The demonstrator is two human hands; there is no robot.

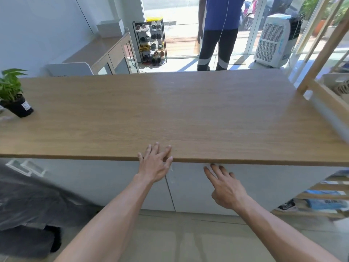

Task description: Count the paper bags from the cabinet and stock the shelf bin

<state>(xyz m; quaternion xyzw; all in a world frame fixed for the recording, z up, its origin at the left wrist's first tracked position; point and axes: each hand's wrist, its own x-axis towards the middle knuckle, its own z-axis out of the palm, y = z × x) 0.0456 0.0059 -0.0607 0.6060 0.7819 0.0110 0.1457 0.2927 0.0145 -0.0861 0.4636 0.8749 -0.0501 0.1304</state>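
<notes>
1. Worktop (188, 110): wood-grain top, white cabinet doors (207, 186) beneath, shut.
2. Left hand (154, 165): fingers spread, empty, laid over the worktop's near edge at 6 o'clock.
3. Right hand (224, 188): fingers spread, empty, before the right door.
4. Paper bags: none visible.
5. Potted plant (13, 93): 9 o'clock.
6. Wooden shelf (321, 195): 3 o'clock.
</notes>
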